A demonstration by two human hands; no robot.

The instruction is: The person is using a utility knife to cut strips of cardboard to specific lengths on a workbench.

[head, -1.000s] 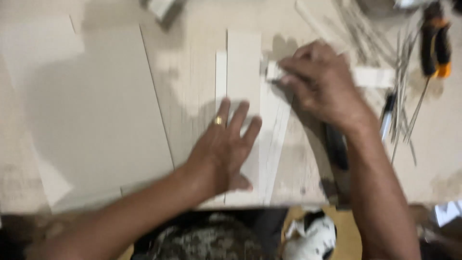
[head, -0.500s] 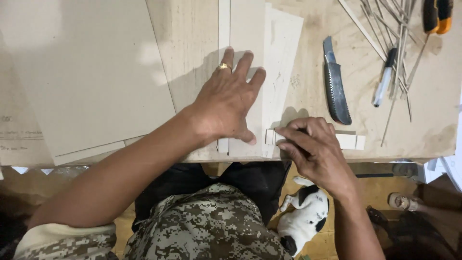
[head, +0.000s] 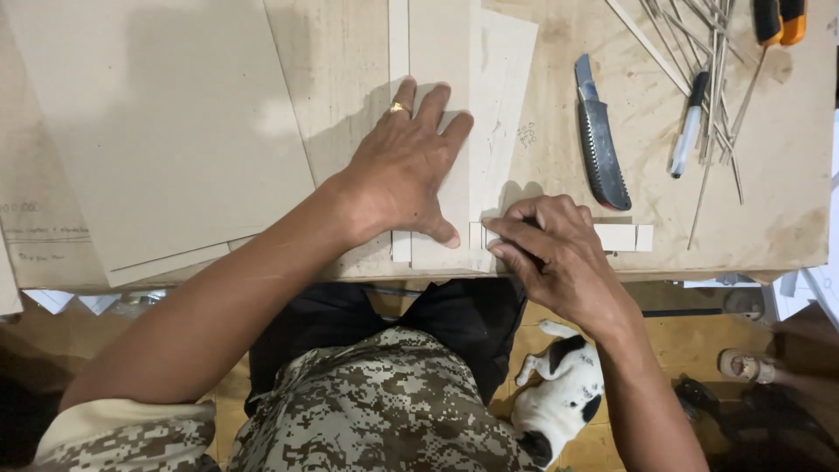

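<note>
Left hand (head: pixel 406 170), a gold ring on one finger, lies flat with fingers spread on a long pale wooden strip (head: pixel 441 52) that runs from the far edge of the table to the near edge, pressing it down. Right hand (head: pixel 555 253) sits at the near edge just right of the left thumb; its fingertips (head: pixel 496 234) are bunched and pressed onto a short pale wooden crosspiece (head: pixel 622 237) lying square across the near end of the strip. Whether it also pinches a small tool cannot be told.

Progress, as judged: the strip and a second narrow pale slat (head: pixel 398 35) to its left lie side by side, and the crosspiece is set against their near ends; no cut or mark at the junction can be made out.

Surface: a worn, stained tan plywood tabletop (head: pixel 786 201). Large grey cardboard sheets (head: pixel 157 122) are stacked at far left. To the right lie a grey utility knife (head: pixel 600 144), a white and black marker pen (head: pixel 688 127), a bundle of thin wooden sticks (head: pixel 712 79) and orange-and-black tool handles (head: pixel 780 19).

Room: below the near edge, a black-and-white puppy (head: pixel 559 398) lies on a wooden floor.
</note>
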